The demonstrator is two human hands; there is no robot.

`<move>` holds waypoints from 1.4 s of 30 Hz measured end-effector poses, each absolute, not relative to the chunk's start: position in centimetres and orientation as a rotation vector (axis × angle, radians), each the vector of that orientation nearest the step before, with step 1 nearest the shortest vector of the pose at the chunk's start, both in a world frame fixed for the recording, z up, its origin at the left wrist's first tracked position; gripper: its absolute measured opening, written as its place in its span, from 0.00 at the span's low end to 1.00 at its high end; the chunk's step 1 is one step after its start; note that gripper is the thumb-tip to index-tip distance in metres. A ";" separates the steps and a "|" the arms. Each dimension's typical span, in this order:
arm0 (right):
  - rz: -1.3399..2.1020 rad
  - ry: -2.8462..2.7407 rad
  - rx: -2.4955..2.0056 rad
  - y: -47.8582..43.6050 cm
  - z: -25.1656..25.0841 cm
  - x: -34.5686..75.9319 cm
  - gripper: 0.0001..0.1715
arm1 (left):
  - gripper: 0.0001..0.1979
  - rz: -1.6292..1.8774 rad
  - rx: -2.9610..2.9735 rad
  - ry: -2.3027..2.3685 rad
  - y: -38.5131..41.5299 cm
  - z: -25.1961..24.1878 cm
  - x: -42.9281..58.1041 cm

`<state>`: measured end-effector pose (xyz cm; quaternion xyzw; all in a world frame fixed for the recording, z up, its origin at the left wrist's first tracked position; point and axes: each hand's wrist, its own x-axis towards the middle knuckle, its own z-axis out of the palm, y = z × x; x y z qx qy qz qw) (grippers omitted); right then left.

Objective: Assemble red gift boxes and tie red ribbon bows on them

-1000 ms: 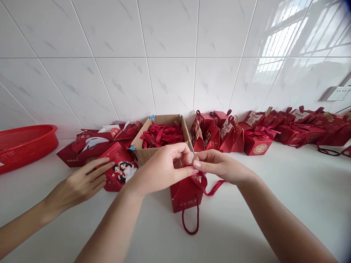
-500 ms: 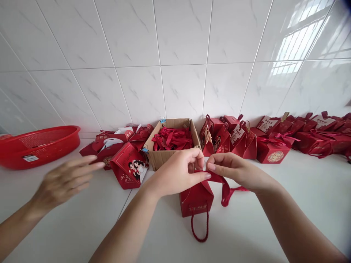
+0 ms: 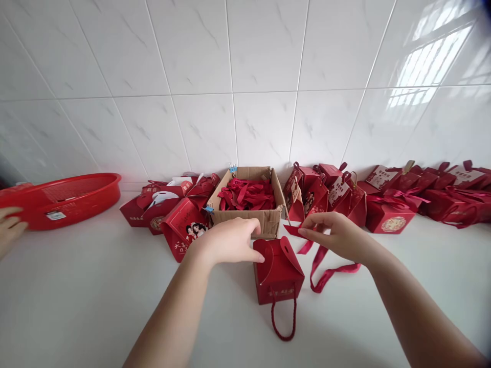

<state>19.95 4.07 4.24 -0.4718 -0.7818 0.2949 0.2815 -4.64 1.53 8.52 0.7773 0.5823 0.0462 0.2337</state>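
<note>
A small red gift box (image 3: 278,276) stands on the white counter in front of me, its top flaps folded together and a dark red rope handle (image 3: 283,338) hanging toward me. Beside its upper left edge is my left hand (image 3: 230,243), thumb and fingers apart and holding nothing; whether the thumb touches the box I cannot tell. Between thumb and fingertips, my right hand (image 3: 333,235) pinches one end of a red ribbon (image 3: 322,278). The rest of that ribbon trails in loops on the counter, right of the box.
Behind the gift box sits a cardboard box (image 3: 245,219) of red ribbons. More gift boxes (image 3: 141,209) stand to its left, and several tied ones (image 3: 391,217) line the wall at right. Another person's hand (image 3: 9,227) is at a red plastic basket (image 3: 84,199), far left.
My hands have moved apart, the left one letting go of the ribbon while the right keeps its end. The other person's hand has gone left to the basket. The view has shifted slightly.
</note>
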 end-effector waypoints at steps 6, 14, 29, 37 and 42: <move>0.158 -1.804 -1.469 5.4 4.0 21.5 0.15 | 0.26 -0.099 2.189 1.656 2.8 7.6 -4.5; 0.306 -1.638 -1.654 6.0 4.9 23.9 0.20 | 0.19 0.001 2.328 1.623 3.3 5.9 -1.8; 0.574 -2.764 -1.271 2.7 3.2 18.1 0.34 | 0.11 0.395 2.595 2.125 6.9 3.3 -6.4; 0.188 -2.623 -1.708 5.3 2.4 19.9 0.22 | 0.07 0.515 2.776 2.227 2.6 -1.8 -7.6; 0.041 -2.420 -1.725 3.8 3.5 20.3 0.14 | 0.09 0.590 2.830 2.259 1.3 -3.8 -7.8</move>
